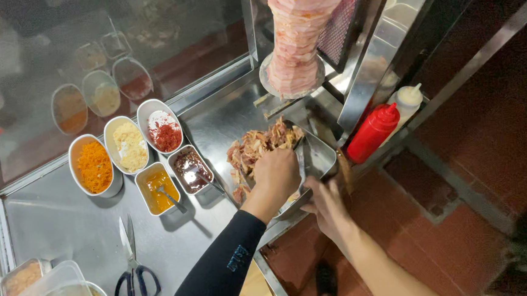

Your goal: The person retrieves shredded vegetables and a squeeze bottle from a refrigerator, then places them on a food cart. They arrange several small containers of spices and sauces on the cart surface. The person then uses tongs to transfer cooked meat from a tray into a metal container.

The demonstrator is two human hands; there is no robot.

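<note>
Left hand (275, 173) closed on meat (257, 147) — right hand (326, 202) grips pan (313, 157), handle nearward.

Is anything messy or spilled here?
Yes. Shaved meat lies loose on the steel counter beside the metal scoop pan, under the left hand. Scissors lie near the counter's front edge.

Single head-mounted view, looking steeply down from above at close range. The steel tabletop (67, 221) fills the frame from 7 to 12 o'clock; the vertical meat spit (296, 36) stands at 12 o'clock; the tiled floor (463, 227) occupies 3 to 6 o'clock. Both forearms enter from 6 o'clock.
</note>
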